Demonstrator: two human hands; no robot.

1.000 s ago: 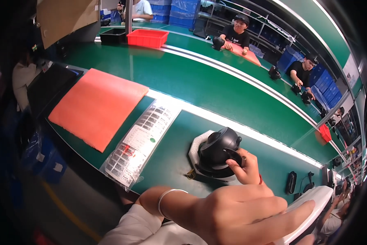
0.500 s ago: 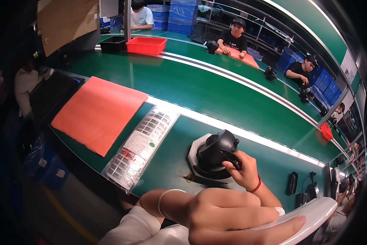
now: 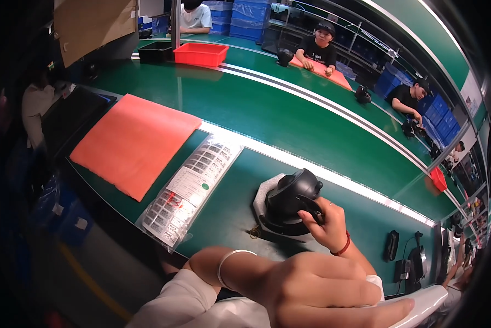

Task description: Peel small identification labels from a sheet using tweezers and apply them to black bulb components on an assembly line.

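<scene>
My right hand (image 3: 330,221), with a red band at the wrist, has its fingers closed round the loop handle of a black kettle-shaped body (image 3: 294,199). This body leans on a pale speckled polygonal pad (image 3: 263,198) on the green bench. Large in the foreground, my left hand (image 3: 316,284) shows its back, a bangle on the wrist and fingers pointing right. Its fingers curl over a smooth white curved thing (image 3: 428,298) that I cannot make out. A clear bag of printed labels (image 3: 193,188) lies left of the black body.
An orange foam sheet (image 3: 139,145) covers the bench's left part. Black parts with a cable (image 3: 416,259) stand at the right. Across a white-edged green conveyor (image 3: 229,101) are a red bin (image 3: 200,54), a black bin (image 3: 156,52) and several people working.
The whole view has shifted a little. My left hand has slid slightly right and down, while my right hand keeps its hold on the handle.
</scene>
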